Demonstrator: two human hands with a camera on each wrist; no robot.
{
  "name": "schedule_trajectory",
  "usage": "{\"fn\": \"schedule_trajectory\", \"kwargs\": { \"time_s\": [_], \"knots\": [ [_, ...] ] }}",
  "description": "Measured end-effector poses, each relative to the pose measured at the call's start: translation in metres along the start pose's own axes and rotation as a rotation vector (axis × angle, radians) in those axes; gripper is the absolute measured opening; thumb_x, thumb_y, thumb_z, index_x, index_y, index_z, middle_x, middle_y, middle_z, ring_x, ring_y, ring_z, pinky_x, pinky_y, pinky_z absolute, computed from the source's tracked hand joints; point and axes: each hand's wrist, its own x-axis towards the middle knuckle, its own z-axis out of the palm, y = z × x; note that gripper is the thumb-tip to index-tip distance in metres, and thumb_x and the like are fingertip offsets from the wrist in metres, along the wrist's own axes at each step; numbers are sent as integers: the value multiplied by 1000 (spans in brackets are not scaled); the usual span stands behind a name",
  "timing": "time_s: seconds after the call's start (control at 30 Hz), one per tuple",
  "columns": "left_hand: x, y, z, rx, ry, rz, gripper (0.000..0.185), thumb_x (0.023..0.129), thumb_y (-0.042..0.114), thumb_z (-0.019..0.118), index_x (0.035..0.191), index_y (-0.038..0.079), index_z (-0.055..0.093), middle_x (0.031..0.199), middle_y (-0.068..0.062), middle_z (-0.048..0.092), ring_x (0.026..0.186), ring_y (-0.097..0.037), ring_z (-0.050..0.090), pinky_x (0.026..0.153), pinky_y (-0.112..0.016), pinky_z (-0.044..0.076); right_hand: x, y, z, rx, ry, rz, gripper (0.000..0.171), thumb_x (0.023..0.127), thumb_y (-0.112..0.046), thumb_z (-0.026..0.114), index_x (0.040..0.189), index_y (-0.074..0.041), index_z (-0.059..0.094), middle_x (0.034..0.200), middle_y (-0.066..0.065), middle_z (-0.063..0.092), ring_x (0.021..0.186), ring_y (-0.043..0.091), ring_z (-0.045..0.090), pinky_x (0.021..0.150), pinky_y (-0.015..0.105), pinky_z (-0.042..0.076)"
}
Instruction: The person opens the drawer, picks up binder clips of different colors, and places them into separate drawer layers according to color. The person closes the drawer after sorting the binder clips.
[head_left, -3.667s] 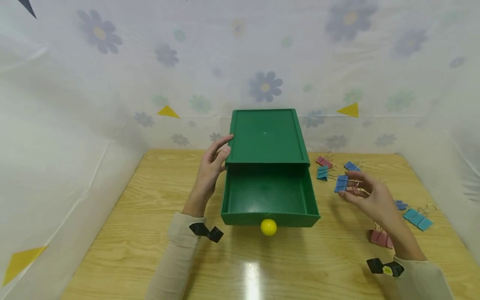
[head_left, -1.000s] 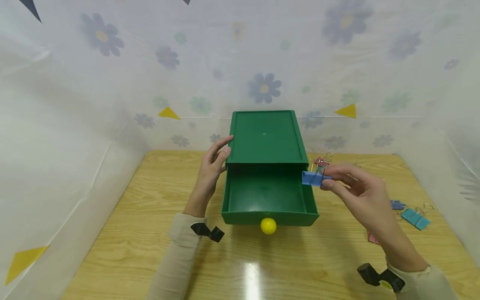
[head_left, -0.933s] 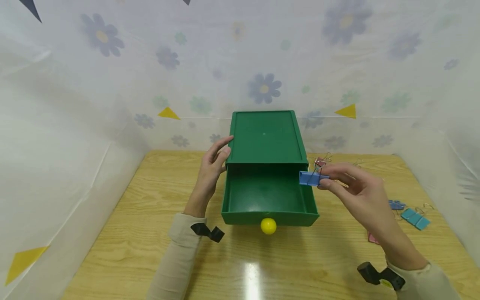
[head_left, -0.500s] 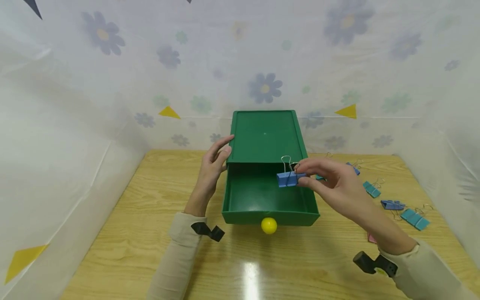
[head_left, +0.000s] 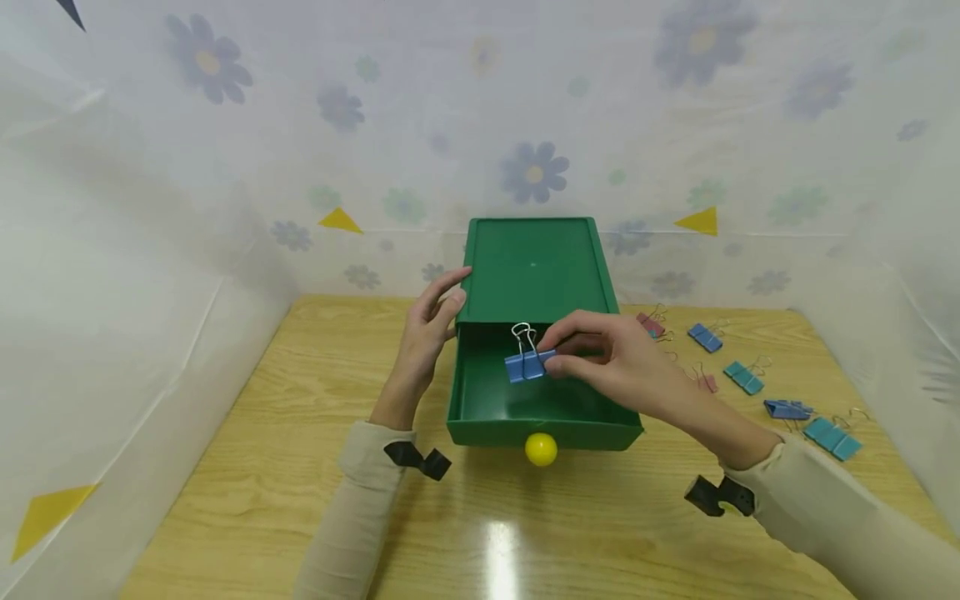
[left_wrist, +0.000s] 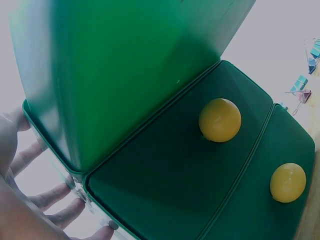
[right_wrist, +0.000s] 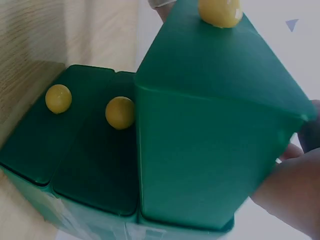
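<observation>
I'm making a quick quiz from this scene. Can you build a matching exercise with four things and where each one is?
Things:
1. blue binder clip
2. left hand
3. yellow knob
4. pink binder clip

Places:
A. on the open drawer's front
B. on the table, right of the green cabinet
C. against the cabinet's left side
D. pinched in the right hand, over the open drawer

Pairs: 1-D, 2-C, 3-A, 4-B

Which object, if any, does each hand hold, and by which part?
The right hand pinches a blue binder clip by its body's end, above the open drawer. The left hand holds nothing.
</observation>
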Motion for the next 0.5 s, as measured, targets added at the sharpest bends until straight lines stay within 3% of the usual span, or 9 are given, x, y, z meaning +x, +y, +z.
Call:
{"fn": "schedule_trajectory", "kwargs": {
  "time_s": [0.5],
  "knots": [
    [0, -1, -1, -12, -11, 5, 42, 106, 34, 56, 146, 24, 58, 156, 11, 44, 137, -21, 50, 103, -64, 44, 30, 0, 23, -113, -169, 55, 12, 91, -4, 77, 102, -10, 75, 101, -1, 74, 87, 11, 73, 80, 34, 58]
  ]
}}
